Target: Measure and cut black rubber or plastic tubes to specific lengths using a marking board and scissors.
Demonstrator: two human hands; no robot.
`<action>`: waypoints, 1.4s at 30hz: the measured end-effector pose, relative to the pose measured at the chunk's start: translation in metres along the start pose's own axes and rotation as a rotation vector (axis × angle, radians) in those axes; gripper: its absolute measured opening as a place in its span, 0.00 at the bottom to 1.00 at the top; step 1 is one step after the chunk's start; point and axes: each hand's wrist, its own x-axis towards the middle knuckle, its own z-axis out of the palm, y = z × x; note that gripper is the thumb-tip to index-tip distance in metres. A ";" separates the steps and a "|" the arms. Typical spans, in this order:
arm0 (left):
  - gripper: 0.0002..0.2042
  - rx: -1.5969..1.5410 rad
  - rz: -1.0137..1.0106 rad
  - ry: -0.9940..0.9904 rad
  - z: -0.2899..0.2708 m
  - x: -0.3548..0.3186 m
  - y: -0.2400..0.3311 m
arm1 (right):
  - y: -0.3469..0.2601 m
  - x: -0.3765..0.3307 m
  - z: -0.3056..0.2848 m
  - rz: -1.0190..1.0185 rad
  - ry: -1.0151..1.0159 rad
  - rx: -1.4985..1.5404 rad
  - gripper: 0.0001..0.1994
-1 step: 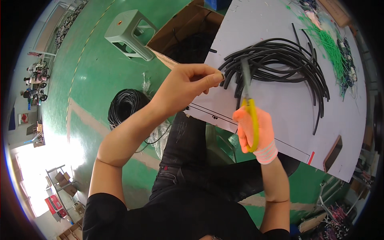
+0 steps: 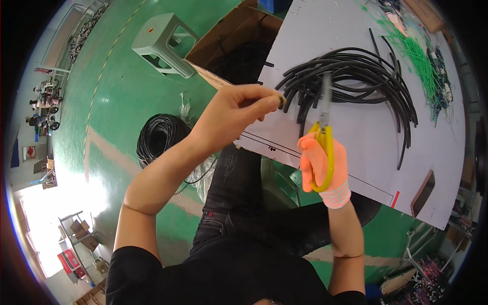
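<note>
Right now we are facing the white table [image 2: 351,147], on which the bundle of black tubes [image 2: 351,63] is lying beyond both hands, arching from loose ends on the left over to the right, then bending back toward us. Our bare left hand [image 2: 243,108] is coming in from the left, its fingertips sitting just beside those left ends, nearer to them than the other hand. Our right hand [image 2: 339,165], in an orange glove, is curling its fingers around the yellow-handled scissors [image 2: 329,147], whose long axis is pointing away from us, across the run of the tubes; the blades are blurring over the bundle, right of the left fingertips, and we cannot tell whether they are parted or touching a tube. At the left thumb and forefinger, pinching with hardly any gap, a small dark piece [image 2: 282,101] is showing, its kind unclear.
</note>
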 end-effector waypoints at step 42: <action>0.09 0.429 -0.204 -0.199 -0.042 -0.047 -0.068 | 0.135 -0.113 -0.129 -0.458 1.375 0.824 0.06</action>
